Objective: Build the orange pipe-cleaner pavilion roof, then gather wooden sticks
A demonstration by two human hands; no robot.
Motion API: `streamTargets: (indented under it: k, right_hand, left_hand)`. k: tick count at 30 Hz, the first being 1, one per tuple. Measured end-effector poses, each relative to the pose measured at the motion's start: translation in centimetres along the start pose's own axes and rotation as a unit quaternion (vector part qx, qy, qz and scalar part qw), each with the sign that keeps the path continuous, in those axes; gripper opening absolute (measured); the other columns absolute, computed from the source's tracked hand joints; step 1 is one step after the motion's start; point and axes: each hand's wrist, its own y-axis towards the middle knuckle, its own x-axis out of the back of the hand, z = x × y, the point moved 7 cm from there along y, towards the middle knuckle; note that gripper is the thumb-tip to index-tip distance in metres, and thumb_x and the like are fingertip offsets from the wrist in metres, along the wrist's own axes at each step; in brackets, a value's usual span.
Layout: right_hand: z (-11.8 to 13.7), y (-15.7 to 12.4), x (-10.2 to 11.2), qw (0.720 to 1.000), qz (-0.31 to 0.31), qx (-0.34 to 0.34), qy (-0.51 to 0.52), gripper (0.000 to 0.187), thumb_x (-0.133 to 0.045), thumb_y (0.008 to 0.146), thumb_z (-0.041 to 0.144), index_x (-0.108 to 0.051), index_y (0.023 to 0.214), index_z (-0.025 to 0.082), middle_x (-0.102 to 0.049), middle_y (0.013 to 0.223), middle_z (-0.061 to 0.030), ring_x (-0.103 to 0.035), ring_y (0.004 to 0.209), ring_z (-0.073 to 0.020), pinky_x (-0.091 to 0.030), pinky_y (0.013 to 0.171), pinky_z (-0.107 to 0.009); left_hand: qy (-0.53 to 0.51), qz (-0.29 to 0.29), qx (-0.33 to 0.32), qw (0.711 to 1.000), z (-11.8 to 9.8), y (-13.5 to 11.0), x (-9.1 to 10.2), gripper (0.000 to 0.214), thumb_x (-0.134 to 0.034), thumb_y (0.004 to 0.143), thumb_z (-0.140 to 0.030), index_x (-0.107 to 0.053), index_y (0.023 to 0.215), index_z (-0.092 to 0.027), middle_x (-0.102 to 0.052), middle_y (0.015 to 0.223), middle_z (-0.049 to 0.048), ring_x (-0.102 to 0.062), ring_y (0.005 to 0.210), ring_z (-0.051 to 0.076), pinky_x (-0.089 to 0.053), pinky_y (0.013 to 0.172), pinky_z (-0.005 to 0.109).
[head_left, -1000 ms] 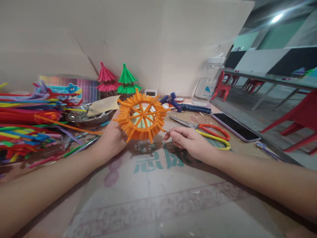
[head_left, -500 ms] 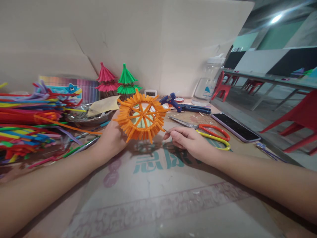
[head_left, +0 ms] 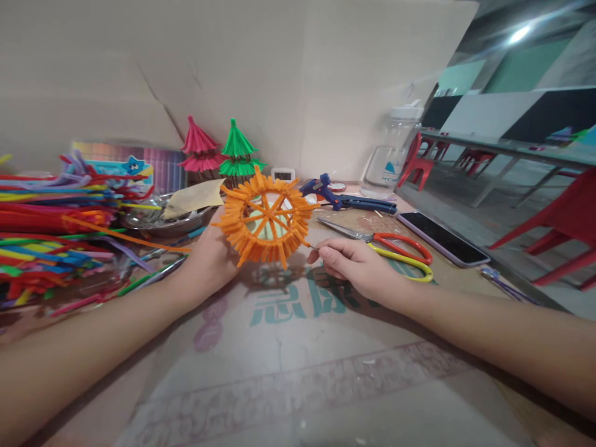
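still cupping the orange pipe-cleaner wheel (head_left: 266, 218) in the left hand (head_left: 209, 261), pinching a thin wire end (head_left: 313, 247) at its rim with the right hand (head_left: 358, 264); hardly any shift, same step underway.

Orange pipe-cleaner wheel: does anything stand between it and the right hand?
Nothing visible does. The right hand pinches a thin grey wire whose tip reaches the orange pipe-cleaner wheel at its lower right rim. The left hand holds the wheel from its left side; the red-and-yellow-handled scissors lie behind the right hand.
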Motion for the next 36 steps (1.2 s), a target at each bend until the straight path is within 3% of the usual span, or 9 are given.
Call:
streamTargets:
  k: [22,31,36]
  right_hand:
    - [-0.09,0.03,0.09,1.0,-0.003,-0.011,0.016,0.039,-0.055,0.095,0.052,-0.073,0.094,0.017,-0.037,0.059,0.006,-0.037,0.057,-0.0136,-0.029,0.056,-0.029]
    - [-0.17,0.04,0.04,1.0,-0.007,-0.02,0.01,0.041,-0.056,0.094,0.052,-0.073,0.093,0.015,-0.04,0.061,0.0052,-0.039,0.057,-0.0133,-0.029,0.055,-0.029]
    - [-0.08,0.04,-0.01,0.999,0.003,-0.017,0.037,0.043,-0.057,0.095,0.057,-0.071,0.095,0.016,-0.038,0.06,0.0065,-0.035,0.056,-0.0122,-0.027,0.054,-0.028]
  left_hand:
    - [-0.049,0.017,0.039,0.998,0.15,0.39,0.15,0.034,-0.054,0.096,-0.023,-0.07,0.126,-0.029,-0.078,0.118,0.007,-0.066,0.126,0.03,-0.052,0.116,0.049]
    - [-0.02,0.004,0.021,1.0,0.01,0.23,0.03,0.026,-0.054,0.098,-0.022,-0.073,0.115,-0.023,-0.077,0.115,0.0108,-0.065,0.126,0.031,-0.054,0.113,0.05]
    - [-0.028,0.015,0.035,0.999,0.37,0.08,-0.1,0.028,-0.053,0.098,-0.023,-0.075,0.115,-0.027,-0.078,0.115,0.0077,-0.067,0.12,0.03,-0.055,0.11,0.05]
